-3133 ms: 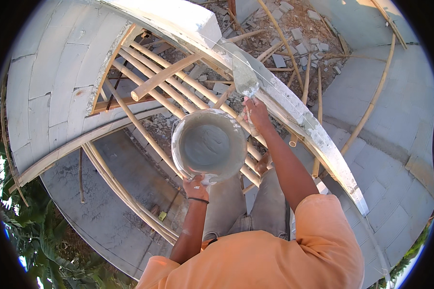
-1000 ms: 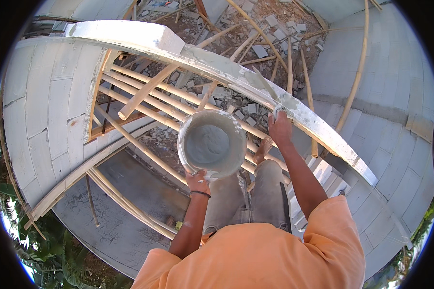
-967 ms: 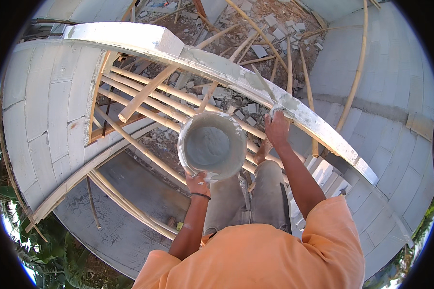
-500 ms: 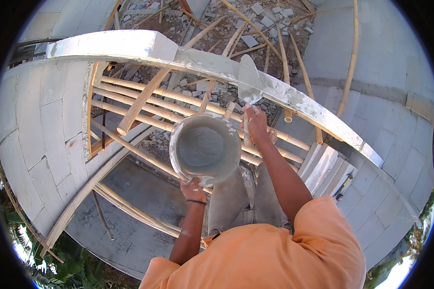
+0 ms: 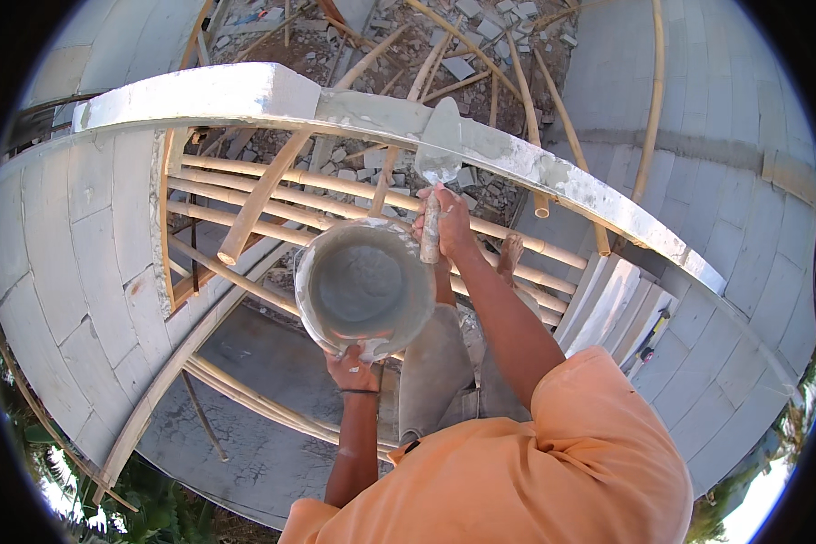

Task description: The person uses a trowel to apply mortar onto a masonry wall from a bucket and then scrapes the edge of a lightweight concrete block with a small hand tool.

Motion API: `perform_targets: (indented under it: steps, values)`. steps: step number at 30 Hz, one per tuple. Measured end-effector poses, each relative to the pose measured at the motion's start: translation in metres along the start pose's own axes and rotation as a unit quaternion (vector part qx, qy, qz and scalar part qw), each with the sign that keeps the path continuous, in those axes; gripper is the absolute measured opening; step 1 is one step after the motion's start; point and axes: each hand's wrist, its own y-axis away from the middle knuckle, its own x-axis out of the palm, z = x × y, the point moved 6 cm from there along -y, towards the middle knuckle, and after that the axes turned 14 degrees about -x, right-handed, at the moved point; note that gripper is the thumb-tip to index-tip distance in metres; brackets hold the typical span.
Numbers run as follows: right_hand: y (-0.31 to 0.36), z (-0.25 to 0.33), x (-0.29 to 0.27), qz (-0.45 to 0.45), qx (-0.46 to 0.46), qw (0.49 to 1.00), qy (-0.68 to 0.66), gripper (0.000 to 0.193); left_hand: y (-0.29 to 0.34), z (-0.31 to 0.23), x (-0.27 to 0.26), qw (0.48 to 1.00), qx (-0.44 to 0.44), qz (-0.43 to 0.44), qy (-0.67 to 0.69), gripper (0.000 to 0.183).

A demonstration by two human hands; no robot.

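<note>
My left hand (image 5: 354, 366) grips the near rim of a mortar-smeared bucket (image 5: 414, 299). Wet grey mortar (image 5: 358, 281) lies inside it. Wrapped round the wooden handle of a pointed trowel (image 5: 440, 145), my right hand (image 5: 446, 220) is to the right of the bucket's far side. The trowel's blade points away from me and overlaps the top of a narrow block wall (image 5: 562, 177); whether it touches cannot be made out. Grey mortar (image 5: 372, 109) coats the wall top left of the blade, beside a raised white block (image 5: 199, 91).
Bamboo poles (image 5: 335, 186) form a platform under my feet, with a drop below. One pole (image 5: 263, 195) slants up to the wall. Rubble (image 5: 508, 27) lies beyond the wall. Blocks (image 5: 612, 304) stand at right beside a hammer-like tool (image 5: 651, 335). Block walls (image 5: 63, 272) rise on both sides.
The trowel and my right hand have shifted left along the wall and a little closer to the bucket. The bucket has moved slightly left in view, still in my left hand.
</note>
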Motion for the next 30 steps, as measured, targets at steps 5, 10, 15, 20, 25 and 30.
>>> perform_targets:
  steps: [5, 10, 15, 20, 25, 30]
  values:
    - [0.002, 0.016, -0.036, 0.029, -0.041, 0.972, 0.23, 0.04, 0.009, 0.002, -0.005, 1.0, -0.003, -0.019, -0.007, 0.071]
    - [0.022, 0.045, -0.114, 0.019, -0.068, 0.942, 0.329, 0.041, 0.018, 0.016, 0.0, 1.0, 0.014, -0.022, -0.011, 0.072]
    - [-0.05, 0.037, -0.106, 0.13, -0.239, 0.857, 0.439, 0.05, 0.033, 0.049, 0.041, 1.0, -0.006, 0.005, -0.014, 0.071]
    - [0.002, 0.027, -0.185, 0.167, -0.072, 0.912, 0.367, 0.05, 0.05, 0.093, 0.036, 0.999, 0.015, -0.02, 0.023, 0.073]
    - [0.065, 0.078, -0.246, 0.15, -0.1, 0.816, 0.549, 0.049, 0.063, 0.127, 0.028, 0.994, 0.039, 0.033, 0.096, 0.074]
    - [0.065, 0.095, -0.159, 0.215, -0.173, 0.726, 0.63, 0.042, 0.095, 0.135, 0.046, 0.989, 0.01, -0.063, 0.13, 0.061]
